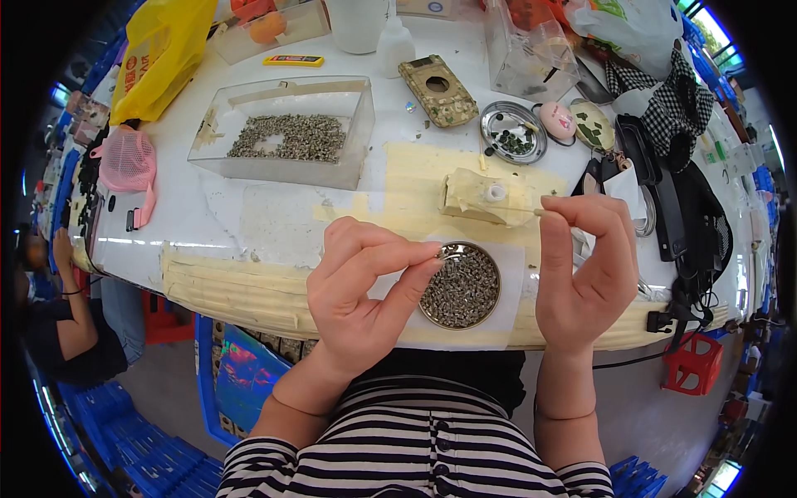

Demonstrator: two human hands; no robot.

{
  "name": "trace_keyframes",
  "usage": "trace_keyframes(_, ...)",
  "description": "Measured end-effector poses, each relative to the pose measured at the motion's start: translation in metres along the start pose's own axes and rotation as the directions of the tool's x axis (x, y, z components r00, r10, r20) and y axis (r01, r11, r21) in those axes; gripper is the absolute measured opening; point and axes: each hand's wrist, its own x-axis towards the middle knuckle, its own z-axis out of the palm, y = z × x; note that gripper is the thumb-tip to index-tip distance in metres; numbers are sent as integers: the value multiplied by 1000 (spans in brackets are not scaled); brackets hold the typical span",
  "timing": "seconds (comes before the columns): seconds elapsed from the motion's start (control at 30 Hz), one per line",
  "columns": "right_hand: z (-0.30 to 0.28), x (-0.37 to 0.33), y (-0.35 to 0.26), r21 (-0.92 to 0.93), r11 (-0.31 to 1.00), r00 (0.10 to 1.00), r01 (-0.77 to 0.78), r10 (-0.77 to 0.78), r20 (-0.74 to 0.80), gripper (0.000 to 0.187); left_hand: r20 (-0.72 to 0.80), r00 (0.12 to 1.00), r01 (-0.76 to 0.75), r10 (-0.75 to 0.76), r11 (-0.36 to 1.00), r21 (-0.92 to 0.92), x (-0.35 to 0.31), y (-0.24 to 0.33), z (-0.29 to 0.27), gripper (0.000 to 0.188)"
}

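My left hand (355, 290) is closed in a pinch above the left rim of a round metal dish (499, 290). Between thumb and forefinger is a tiny metallic piece, too small to name. Many small grey metal parts (462, 292) fill the dish, which sits on white paper near the table's front edge. To the right of the dish, my right hand (585, 278) pinches the pale end of a thin needle-like tool (540, 212). Its fine shaft points left, past a tape-covered block (473, 197) with a white round fitting on top.
A clear box (361, 166) with more metal parts stands at the back left. Behind lie a camouflage-patterned model part (440, 93), a dish of dark green pieces (544, 137) and a white bottle (394, 50). A pink strainer (129, 162) lies left; black straps (697, 207) right.
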Motion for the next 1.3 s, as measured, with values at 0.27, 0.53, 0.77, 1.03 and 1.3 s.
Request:
trace_keyframes(0.27, 10, -23, -8, 582, 752, 950, -309, 211, 232, 13, 56, 989, 141, -135, 981, -132, -1, 3, 1, 18)
trace_keyframes(0.53, 15, -28, -10, 645, 704, 953, -297, 173, 250, 13, 129, 972, 220, -195, 950, -222, -1, 2, 1, 16)
trace_keyframes(0.77, 15, -29, -9, 626, 727, 955, -282, 150, 256, 13, 141, 968, 238, -208, 940, -245, -1, 1, 1, 16)
trace_keyframes(1.03, 16, -29, -8, 610, 748, 960, -262, 134, 248, 11, 141, 968, 237, -208, 942, -239, -1, 1, 1, 15)
trace_keyframes(1.3, 17, -30, -7, 606, 754, 961, -254, 126, 245, 11, 139, 968, 236, -207, 940, -245, -2, 0, 1, 15)
